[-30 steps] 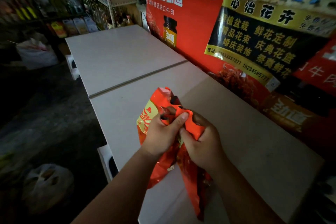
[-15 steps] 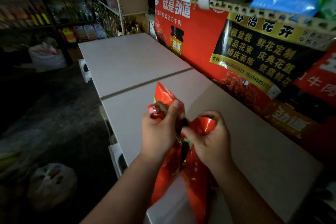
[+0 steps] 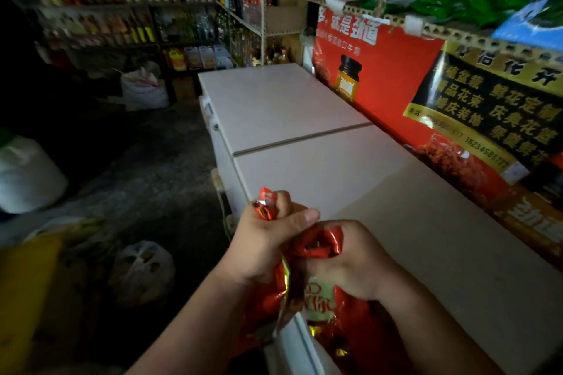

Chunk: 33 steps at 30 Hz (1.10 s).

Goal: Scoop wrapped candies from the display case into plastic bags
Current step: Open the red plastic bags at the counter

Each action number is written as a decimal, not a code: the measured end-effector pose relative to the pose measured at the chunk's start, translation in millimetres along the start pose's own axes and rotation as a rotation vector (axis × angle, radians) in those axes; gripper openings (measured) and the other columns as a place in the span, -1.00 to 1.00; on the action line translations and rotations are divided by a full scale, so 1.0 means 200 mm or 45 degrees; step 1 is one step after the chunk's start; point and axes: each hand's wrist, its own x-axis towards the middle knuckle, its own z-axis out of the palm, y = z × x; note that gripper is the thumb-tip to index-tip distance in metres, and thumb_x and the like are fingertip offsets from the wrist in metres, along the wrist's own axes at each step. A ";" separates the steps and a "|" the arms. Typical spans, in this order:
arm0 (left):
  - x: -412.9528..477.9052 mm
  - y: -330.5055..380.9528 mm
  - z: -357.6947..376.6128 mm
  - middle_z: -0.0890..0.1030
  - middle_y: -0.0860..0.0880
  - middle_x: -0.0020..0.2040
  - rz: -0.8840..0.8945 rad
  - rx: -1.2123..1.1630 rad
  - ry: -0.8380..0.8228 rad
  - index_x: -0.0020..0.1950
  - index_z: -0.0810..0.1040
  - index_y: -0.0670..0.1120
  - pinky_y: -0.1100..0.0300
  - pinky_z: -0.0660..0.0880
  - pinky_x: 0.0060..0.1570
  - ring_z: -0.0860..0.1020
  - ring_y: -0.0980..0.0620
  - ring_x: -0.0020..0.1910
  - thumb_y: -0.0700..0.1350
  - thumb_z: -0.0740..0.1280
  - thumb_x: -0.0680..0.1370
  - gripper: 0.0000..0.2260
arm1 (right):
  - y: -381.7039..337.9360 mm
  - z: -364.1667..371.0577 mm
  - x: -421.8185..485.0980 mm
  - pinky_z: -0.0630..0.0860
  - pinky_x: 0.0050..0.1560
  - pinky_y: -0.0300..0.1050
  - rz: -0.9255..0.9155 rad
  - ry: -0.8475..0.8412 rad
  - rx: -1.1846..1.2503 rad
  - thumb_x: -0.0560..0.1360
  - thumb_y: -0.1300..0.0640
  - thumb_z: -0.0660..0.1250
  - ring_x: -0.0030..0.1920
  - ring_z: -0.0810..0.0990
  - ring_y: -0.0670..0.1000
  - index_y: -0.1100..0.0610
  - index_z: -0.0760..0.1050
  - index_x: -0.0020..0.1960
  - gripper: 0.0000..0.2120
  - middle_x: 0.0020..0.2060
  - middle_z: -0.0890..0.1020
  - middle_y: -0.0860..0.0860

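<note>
Clutching the bunched neck of a crinkled, glossy red-and-gold bag (image 3: 321,303): left hand (image 3: 268,240), right hand (image 3: 356,265).

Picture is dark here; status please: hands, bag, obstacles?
Left hand, right hand both grip red foil bag top. Bag at white chest lid edge. Lids closed.

Two hands, left hand (image 3: 268,240) and right hand (image 3: 356,265), one red foil bag (image 3: 323,245) between them, two tabletop panels (image 3: 396,207) (image 3: 274,103) beyond, two wall posters (image 3: 380,70) (image 3: 493,109) to their right, one knotted clear bag (image 3: 141,271) on the floor to their left.
</note>
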 end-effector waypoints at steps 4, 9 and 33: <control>-0.24 0.02 -0.02 0.53 -0.16 -0.32 0.326 0.547 0.492 -0.23 0.44 -0.14 0.05 0.57 -0.27 0.55 -0.10 -0.35 -0.21 0.59 0.39 -0.70 | -0.03 0.18 -0.04 0.55 -0.27 -0.13 -0.124 0.117 0.025 0.35 0.07 0.40 -0.30 0.64 -0.15 0.03 0.64 -0.23 -0.94 -0.35 0.68 -0.06; -0.63 -0.05 -0.05 0.60 0.18 0.26 0.310 0.686 0.542 0.45 0.30 0.00 0.16 0.54 0.19 0.61 0.10 0.22 -0.08 0.68 0.28 -0.15 | -0.11 0.39 -0.17 0.56 -0.17 -0.35 -0.387 -0.068 0.062 0.34 0.21 0.33 -0.18 0.68 -0.26 -0.23 0.65 -0.11 -0.65 -0.20 0.72 -0.25; -3.01 0.11 0.10 0.50 -0.22 -0.44 0.388 0.788 2.360 -0.35 0.44 -0.32 0.07 0.40 -0.42 0.42 0.01 -0.43 -0.32 0.44 0.41 -0.78 | -0.78 2.01 -1.59 0.55 0.05 -0.32 -0.393 -1.060 0.396 0.53 0.01 0.31 0.05 0.66 -0.18 -0.22 0.64 -0.01 -0.83 -0.02 0.68 -0.18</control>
